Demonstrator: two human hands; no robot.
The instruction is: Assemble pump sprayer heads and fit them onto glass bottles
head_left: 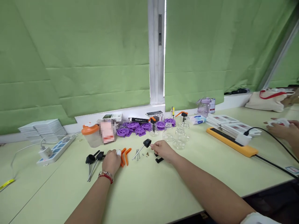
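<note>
My right hand [163, 150] is closed, its fingertips pinching the edge of a black plastic cap [147, 142] with a thin metal rod slanting down to the left. Beneath that hand lie small black pieces [159, 160], partly covered. My left hand [112, 161] rests on the table with curled fingers; what it grips, if anything, is hidden. Just right of it are curved orange handles [127, 155]. On its left side lie two black caps with metal rods [90, 159]. Several screws [137, 154] and tiny brass-coloured bits [147, 154] lie between the hands.
Behind are purple plastic wheels [133, 125], clear glass jars [178, 140] and an orange-lidded cup [91, 134]. Power strips stand left [56, 151] and right [233, 142], with cables. Stacked white cards [224, 119] lie at right, near another person's hands [283, 129].
</note>
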